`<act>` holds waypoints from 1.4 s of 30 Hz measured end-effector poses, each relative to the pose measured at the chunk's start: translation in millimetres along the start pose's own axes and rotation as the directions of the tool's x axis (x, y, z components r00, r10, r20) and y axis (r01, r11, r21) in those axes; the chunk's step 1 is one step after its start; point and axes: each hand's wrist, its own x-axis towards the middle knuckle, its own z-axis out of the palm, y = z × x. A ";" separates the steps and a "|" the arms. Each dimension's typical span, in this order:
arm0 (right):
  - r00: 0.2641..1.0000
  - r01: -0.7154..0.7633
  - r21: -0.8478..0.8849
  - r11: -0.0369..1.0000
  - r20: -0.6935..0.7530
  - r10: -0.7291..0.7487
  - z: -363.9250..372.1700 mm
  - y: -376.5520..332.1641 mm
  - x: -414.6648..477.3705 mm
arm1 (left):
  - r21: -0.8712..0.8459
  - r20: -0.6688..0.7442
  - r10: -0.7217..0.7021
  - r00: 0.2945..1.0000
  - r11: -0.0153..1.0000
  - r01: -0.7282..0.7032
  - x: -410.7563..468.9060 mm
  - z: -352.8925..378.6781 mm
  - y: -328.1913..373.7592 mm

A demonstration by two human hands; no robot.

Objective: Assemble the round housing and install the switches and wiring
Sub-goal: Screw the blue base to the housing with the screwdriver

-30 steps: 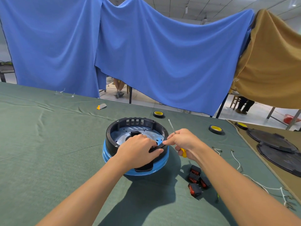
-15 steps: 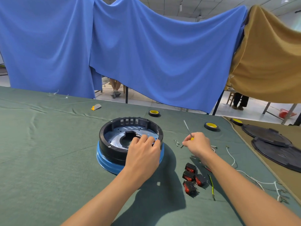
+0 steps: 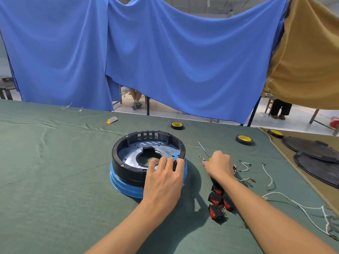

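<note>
Black housing (image 3: pixel 124 169) steadied by left grip (image 3: pixel 165 178), fingers laid flat over rim. Right grip (image 3: pixel 218 165) holds screwdriver (image 3: pixel 202 148); should pinch one screw (image 3: pixel 201 157) cleanly without dropping it.

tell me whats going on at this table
A person is part-way through assembling a round housing, a black ring sitting on a blue base, on a green-clothed table. The left hand rests on the ring's near rim. The right hand holds a yellow-handled screwdriver, its fingertips down by small screws on the cloth. The red rocker switches and white wires lie loose to the right, not yet installed.
</note>
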 end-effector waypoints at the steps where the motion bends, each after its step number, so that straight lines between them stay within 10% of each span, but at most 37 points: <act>1: 1.000 0.004 -0.010 1.000 -0.006 -0.004 0.1 -0.5 -0.7 | 0.007 0.011 0.003 1.000 1.000 -0.003 -0.3 -0.4 -0.5; 10: 0.999 0.015 -0.093 0.996 -0.049 -0.020 -6.8 -1.0 -13.9 | 0.020 0.042 0.032 0.999 0.999 -0.033 -2.2 1.8 0.7; 15: 0.998 -0.062 0.221 0.973 -0.018 0.068 -21.4 -5.0 -29.9 | 0.008 0.045 0.045 0.998 0.999 -0.045 -1.0 -0.9 -2.8; 20: 0.926 -0.341 0.665 0.665 0.358 0.117 -15.2 -14.0 -61.8 | -0.013 0.068 0.088 0.994 0.996 -0.087 0.0 -6.5 -4.6; 30: 0.833 -0.553 0.812 0.184 0.541 0.116 -27.1 -36.3 -72.4 | -0.207 -0.021 0.034 0.999 0.978 -0.038 12.7 -36.1 -19.2; 42: 0.969 -0.242 0.856 0.456 0.239 0.066 -46.0 -12.7 -63.6 | -0.168 -0.110 0.024 0.994 0.985 -0.043 8.4 -46.4 -34.3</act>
